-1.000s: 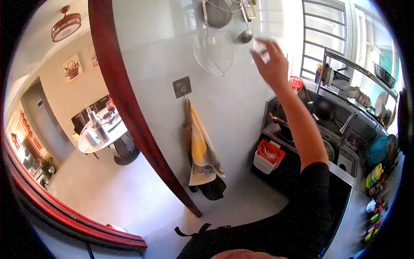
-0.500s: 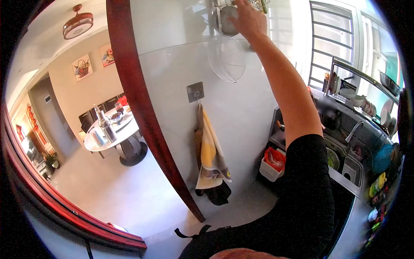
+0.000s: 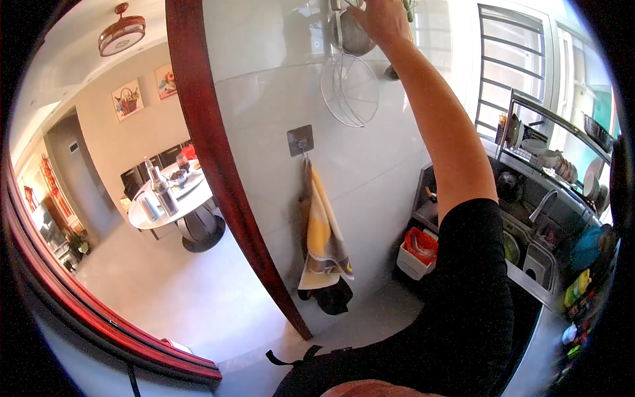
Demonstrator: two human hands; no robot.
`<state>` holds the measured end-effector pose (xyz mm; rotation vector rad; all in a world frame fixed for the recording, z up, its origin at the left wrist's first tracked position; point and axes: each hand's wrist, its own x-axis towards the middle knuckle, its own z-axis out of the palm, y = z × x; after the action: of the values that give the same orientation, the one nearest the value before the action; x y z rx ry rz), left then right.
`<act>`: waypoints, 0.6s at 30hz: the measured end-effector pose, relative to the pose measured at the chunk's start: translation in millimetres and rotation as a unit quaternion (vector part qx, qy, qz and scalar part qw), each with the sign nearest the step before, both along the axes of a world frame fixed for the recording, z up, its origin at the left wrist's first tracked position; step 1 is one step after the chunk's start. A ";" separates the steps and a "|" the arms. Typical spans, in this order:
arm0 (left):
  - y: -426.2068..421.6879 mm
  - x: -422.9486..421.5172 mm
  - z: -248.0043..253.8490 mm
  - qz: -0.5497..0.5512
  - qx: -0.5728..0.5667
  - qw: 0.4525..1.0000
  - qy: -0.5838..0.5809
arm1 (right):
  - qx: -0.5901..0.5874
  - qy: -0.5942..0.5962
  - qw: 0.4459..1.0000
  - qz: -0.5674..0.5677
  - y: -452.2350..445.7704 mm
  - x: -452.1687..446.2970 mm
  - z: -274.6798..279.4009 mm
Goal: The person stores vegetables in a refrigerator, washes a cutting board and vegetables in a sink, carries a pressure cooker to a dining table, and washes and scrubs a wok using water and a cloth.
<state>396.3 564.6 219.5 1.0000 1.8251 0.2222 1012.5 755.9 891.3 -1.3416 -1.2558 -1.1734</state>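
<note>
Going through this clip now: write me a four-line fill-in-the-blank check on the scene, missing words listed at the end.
1. The right hand is up at the ____ edge of the picture.
2. In the picture, the round wire strainer hangs to the ____ of the raised forearm.
3. The hanging towel is cream, grey and ____.
4. The colour of the bag in the white bin is ____.

Missing words: top; left; yellow; red.
</note>
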 end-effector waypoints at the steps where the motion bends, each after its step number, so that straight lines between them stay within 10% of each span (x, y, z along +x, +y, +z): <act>1: 1.2 0.6 0.6 0.000 0.002 1.000 -0.001 | -0.002 -0.001 1.000 -0.001 -2.3 -0.8 1.2; 9: -23.6 -16.9 -6.8 0.027 0.009 1.000 0.003 | 0.081 -0.088 0.992 0.047 -1.6 9.3 16.8; 15: -207.7 -93.2 -2.1 0.116 -0.002 0.992 0.046 | 0.032 0.051 0.988 0.144 -58.8 16.6 29.4; 18: -293.8 -112.2 32.1 0.169 -0.022 0.984 0.059 | 0.141 -0.152 0.977 0.048 -78.7 -0.1 34.0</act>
<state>284.1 270.8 251.6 0.6788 2.0946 0.3335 1012.4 677.2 925.3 -0.9085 -1.2914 -1.4650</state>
